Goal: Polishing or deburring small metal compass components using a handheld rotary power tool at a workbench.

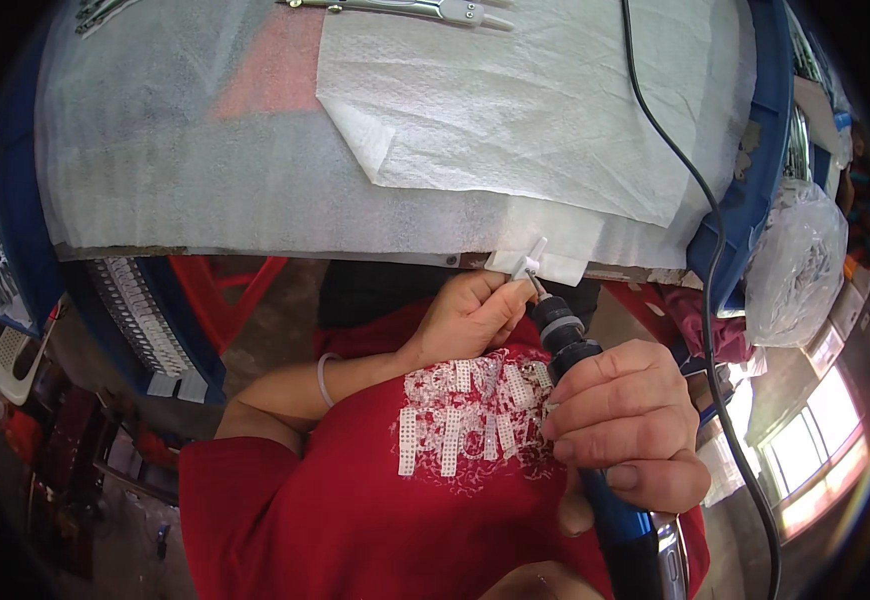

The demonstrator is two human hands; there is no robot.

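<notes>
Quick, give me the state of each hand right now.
Left hand: closed, pinching a small white plastic part at the table edge.
Right hand: closed around a blue rotary tool, tip at the part.

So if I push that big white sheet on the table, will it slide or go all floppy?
The white sheet looks thin and soft, so it would probably crumple rather than slide stiffly. Its corner already folds and lifts, so it is likely very light. The black cord lying across it might hold one side.

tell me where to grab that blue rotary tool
Grip the rotary tool around its blue barrel, behind the black collar, coming from the right side as the right hand does. The tip meets the small white part in the left hand, so stay clear of it.
</notes>
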